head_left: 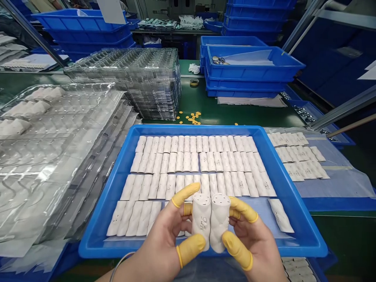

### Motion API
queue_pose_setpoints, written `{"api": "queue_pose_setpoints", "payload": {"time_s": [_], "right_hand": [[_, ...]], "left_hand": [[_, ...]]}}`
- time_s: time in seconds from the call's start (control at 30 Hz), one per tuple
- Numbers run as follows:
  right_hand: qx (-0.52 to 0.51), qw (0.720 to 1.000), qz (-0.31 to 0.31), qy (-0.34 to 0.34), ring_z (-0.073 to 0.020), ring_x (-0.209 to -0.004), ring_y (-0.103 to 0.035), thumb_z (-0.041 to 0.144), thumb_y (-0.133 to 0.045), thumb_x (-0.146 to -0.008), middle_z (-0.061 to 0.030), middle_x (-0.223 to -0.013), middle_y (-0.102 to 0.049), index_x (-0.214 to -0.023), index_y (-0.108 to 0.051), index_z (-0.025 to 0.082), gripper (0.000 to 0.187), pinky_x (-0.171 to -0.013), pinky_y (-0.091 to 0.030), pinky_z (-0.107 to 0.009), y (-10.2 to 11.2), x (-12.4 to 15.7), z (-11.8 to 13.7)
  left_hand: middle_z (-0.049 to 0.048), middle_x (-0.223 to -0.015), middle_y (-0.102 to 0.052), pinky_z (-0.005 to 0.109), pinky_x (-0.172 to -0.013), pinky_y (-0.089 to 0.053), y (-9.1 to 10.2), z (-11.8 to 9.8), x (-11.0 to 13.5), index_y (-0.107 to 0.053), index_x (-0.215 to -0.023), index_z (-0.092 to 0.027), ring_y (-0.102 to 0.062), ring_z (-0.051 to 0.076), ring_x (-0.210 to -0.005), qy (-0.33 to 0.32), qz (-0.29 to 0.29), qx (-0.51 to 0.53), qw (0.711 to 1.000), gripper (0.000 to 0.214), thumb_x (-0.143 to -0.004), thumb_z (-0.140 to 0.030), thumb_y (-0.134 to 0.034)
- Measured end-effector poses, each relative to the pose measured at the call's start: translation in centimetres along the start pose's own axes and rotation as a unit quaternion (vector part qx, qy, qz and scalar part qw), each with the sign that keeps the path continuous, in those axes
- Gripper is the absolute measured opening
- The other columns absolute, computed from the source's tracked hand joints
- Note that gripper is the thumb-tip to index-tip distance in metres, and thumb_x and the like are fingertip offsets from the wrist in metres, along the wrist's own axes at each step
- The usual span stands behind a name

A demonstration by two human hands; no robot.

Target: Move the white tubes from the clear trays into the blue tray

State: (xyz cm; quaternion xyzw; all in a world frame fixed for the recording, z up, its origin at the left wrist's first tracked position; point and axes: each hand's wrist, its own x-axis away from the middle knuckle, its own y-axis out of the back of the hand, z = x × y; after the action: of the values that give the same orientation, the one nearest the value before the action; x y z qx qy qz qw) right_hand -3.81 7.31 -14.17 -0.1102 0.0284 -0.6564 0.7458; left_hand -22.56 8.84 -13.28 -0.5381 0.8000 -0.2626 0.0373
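Note:
My left hand (164,243) pinches an upright white cylindrical part (201,219) between thumb and fingers that wear yellow finger cots. My right hand (255,244), also in yellow cots, grips a second white part (220,221) right beside the first, the two touching side by side. Both parts have small holes in their top ends and a twisted groove on the body. They are held just above the near edge of a blue tray (296,203) that holds several rows of the same white parts (202,160) lying flat.
Stacks of clear plastic blister trays (58,156) lie to the left, and a taller stack (141,78) stands behind. Blue bins (246,68) stand at the back right. More white parts (299,154) lie on a plastic sheet to the right. Small yellow bits (190,116) dot the green table.

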Motion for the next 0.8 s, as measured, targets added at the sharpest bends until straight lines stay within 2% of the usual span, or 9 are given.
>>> {"api": "queue_pose_setpoints", "payload": {"time_s": [0.13,0.27,0.47,0.67,0.8], "right_hand": [[-0.037,0.998,0.046,-0.036,-0.0191,-0.08,-0.062,0.045,-0.07,-0.091,-0.0021,-0.101,-0.067,-0.133,-0.049,0.043,0.047,-0.085,-0.051,-0.035,0.4,-0.2,1.1],[-0.109,0.988,0.066,-0.089,-0.0146,-0.071,-0.064,0.041,-0.07,-0.092,-0.001,-0.11,-0.066,-0.132,-0.05,0.046,0.045,-0.072,-0.053,-0.029,0.3,-0.2,1.8],[-0.14,0.981,0.095,-0.091,-0.0205,-0.099,-0.064,0.039,-0.069,-0.094,-0.0004,-0.11,-0.068,-0.133,-0.05,0.046,0.043,-0.085,-0.051,-0.03,0.4,-0.6,2.1],[-0.149,0.976,0.104,-0.12,-0.0224,-0.1,-0.064,0.041,-0.068,-0.094,-0.0018,-0.113,-0.067,-0.135,-0.047,0.046,0.046,-0.082,-0.052,-0.032,0.4,-0.6,2.4],[-0.167,0.975,0.098,-0.108,-0.0218,-0.092,-0.065,0.04,-0.073,-0.09,-0.0025,-0.11,-0.066,-0.134,-0.049,0.044,0.051,-0.075,-0.052,-0.031,0.5,-0.5,2.2]], "left_hand": [[0.0084,-0.119,-0.063,0.035,-0.079,-0.052,0.2,-0.5,0.5,-0.034,-0.14,-0.039,-0.066,0.021,-0.092,0.008,0.028,0.015,0.999,0.067,-0.083,-0.028,-0.069],[0.0069,-0.116,-0.063,0.032,-0.077,-0.053,0.2,-0.8,0.4,-0.042,-0.134,-0.039,-0.067,0.02,-0.093,0.013,0.064,0.06,0.996,0.06,-0.083,-0.025,-0.07],[0.01,-0.126,-0.055,0.031,-0.07,-0.053,0.1,-1.0,0.0,-0.045,-0.133,-0.037,-0.068,0.021,-0.09,0.033,0.097,0.146,0.984,0.059,-0.082,-0.023,-0.071],[0.0103,-0.122,-0.058,0.032,-0.069,-0.055,0.2,-1.5,-0.2,-0.045,-0.134,-0.038,-0.067,0.024,-0.094,0.035,0.098,0.14,0.985,0.06,-0.082,-0.026,-0.071],[0.0082,-0.12,-0.059,0.033,-0.077,-0.055,0.3,-1.4,-0.2,-0.046,-0.134,-0.039,-0.06,0.025,-0.106,0.021,0.064,0.111,0.992,0.06,-0.081,-0.026,-0.072]]}}
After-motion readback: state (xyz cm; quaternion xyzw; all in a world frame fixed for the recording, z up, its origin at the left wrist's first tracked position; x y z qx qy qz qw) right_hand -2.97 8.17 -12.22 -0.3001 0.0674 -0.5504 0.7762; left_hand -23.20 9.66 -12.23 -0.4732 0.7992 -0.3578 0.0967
